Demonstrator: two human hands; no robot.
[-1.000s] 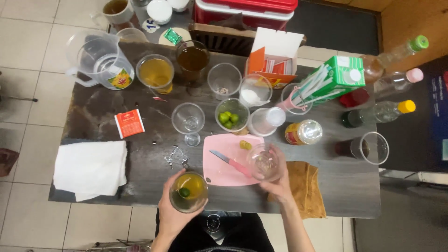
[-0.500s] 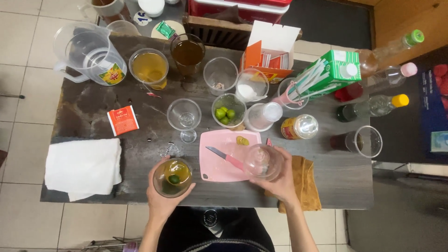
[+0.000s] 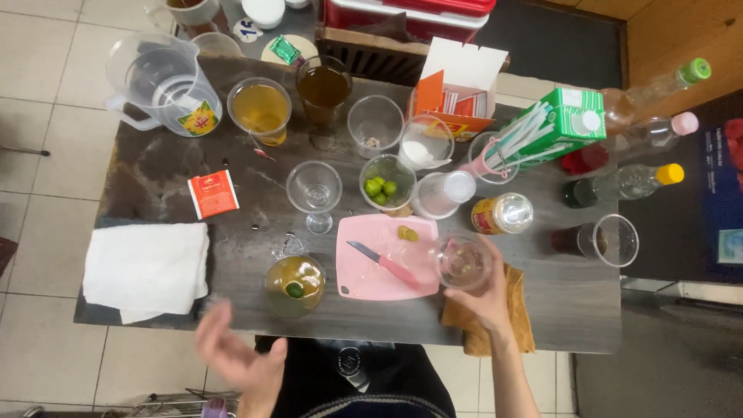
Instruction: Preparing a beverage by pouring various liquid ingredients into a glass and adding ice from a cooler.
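A glass of amber drink with a small green lime [image 3: 293, 285] stands on the dark table [image 3: 170, 170], near the front edge. My left hand [image 3: 238, 358] is off it, below the table edge, fingers spread and blurred. My right hand [image 3: 484, 290] grips a clear empty cup [image 3: 462, 262] at the right side of the pink cutting board [image 3: 379, 251]. On the board lie a pink-handled knife [image 3: 383, 264] and a lime piece [image 3: 407, 233].
A white folded towel [image 3: 145, 267] lies at the left, an orange cloth [image 3: 495, 310] under my right hand. Behind stand a stemmed glass [image 3: 313, 192], a cup of limes [image 3: 385, 184], a clear pitcher [image 3: 164, 85], several cups, a green carton [image 3: 561, 124], bottles and a red tea packet [image 3: 213, 193].
My left hand set the amber glass down on the table and pulled back toward me. My right hand carried the empty cup slightly right.
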